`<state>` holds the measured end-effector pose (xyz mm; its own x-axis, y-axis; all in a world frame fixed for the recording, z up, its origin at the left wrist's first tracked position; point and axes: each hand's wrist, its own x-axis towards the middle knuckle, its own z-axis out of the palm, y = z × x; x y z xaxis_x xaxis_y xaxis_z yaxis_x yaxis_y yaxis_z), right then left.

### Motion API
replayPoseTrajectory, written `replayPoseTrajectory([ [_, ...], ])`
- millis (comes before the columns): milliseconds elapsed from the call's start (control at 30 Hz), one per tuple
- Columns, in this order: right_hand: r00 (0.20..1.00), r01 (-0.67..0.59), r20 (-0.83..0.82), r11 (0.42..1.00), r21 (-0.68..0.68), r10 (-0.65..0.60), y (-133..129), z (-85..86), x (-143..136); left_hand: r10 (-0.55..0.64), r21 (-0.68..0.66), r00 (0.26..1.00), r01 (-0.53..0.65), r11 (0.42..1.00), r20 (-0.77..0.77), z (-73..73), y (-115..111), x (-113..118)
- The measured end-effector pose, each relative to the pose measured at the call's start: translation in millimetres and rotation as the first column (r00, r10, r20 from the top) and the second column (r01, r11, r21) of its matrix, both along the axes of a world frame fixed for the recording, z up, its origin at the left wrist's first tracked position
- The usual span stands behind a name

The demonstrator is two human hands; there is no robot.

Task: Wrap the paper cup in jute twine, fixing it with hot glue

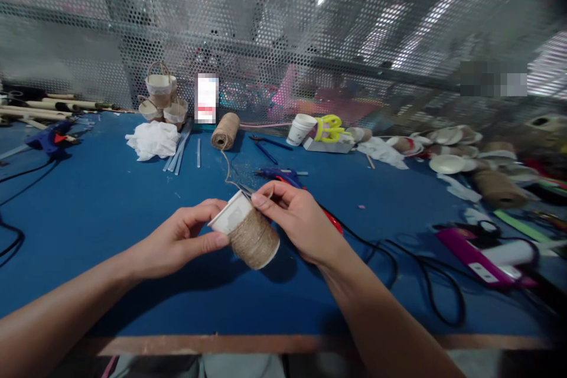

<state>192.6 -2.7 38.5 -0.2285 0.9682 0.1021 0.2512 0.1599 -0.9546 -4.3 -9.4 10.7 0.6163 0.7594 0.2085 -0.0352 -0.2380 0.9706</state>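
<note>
Two bare hands work low at centre: the left hand (181,236) grips a tilted, twine-wrapped paper cup (254,239) above the table, some fingertips hidden behind it; the right hand (296,215) pinches a twine strand (271,194) by its rim, partly covering a blue glue gun (286,175). I find the far-right clutter (500,180) blurred. Blue tabletop (199,313), brown-edged, meets perforated metal panelling (266,29).
</note>
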Motion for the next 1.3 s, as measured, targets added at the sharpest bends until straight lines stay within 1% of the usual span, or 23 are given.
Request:
replayPoseTrajectory([
  [133,1.000,-0.008,0.014,1.000,-0.006,0.009,-1.0,-1.3,-1.0,0.006,0.070,1.000,-0.004,0.998,-0.025,-0.7,1.0,-1.0],
  [267,0.997,0.009,0.075,0.999,-0.049,-0.006,-2.1,-2.5,-3.8,0.017,0.146,0.999,-0.013,0.989,-0.027,-1.3,2.7,-1.9],
  [367,0.997,0.007,0.082,0.997,-0.072,-0.001,-1.5,-5.6,-6.2,0.029,0.191,0.998,-0.018,0.981,-0.055,-1.2,4.0,-1.9],
  [467,0.994,0.024,0.107,0.999,-0.039,-0.020,-1.0,-9.3,-7.2,0.043,0.237,0.993,-0.016,0.971,-0.109,0.3,4.9,-1.7],
  [600,0.981,0.054,0.184,0.996,0.064,-0.065,-1.7,-11.2,-6.8,0.048,0.258,0.986,-0.006,0.966,-0.158,2.8,5.0,-1.7],
  [733,0.963,0.052,0.254,0.989,0.138,-0.086,-2.5,-13.5,-9.0,0.047,0.214,0.982,-0.007,0.977,-0.181,2.3,2.5,-0.2],
  [867,0.947,0.053,0.300,0.977,0.205,-0.114,-5.4,-19.3,-16.2,0.111,0.053,0.974,-0.102,0.993,-0.200,-1.0,-2.3,5.2],
  [933,0.936,0.057,0.323,0.968,0.244,-0.137,-7.2,-22.2,-20.3,0.146,-0.035,0.971,-0.155,0.987,-0.189,-2.5,-4.0,8.4],
  [1000,0.926,0.056,0.344,0.957,0.284,-0.156,-8.6,-24.5,-23.5,0.175,-0.085,0.970,-0.191,0.978,-0.169,-3.5,-4.7,10.9],
  [1133,0.916,0.044,0.363,0.943,0.330,-0.170,-9.1,-26.3,-26.2,0.214,-0.093,0.962,-0.232,0.968,-0.166,-4.1,-3.7,12.3],
  [1233,0.921,0.035,0.360,0.950,0.309,-0.151,-7.5,-24.6,-23.9,0.195,-0.057,0.966,-0.207,0.977,-0.168,-3.8,-2.8,11.1],
  [1300,0.935,0.039,0.329,0.961,0.274,-0.132,-5.4,-22.6,-20.5,0.175,-0.028,0.970,-0.182,0.983,-0.170,-3.6,-2.3,10.2],
])
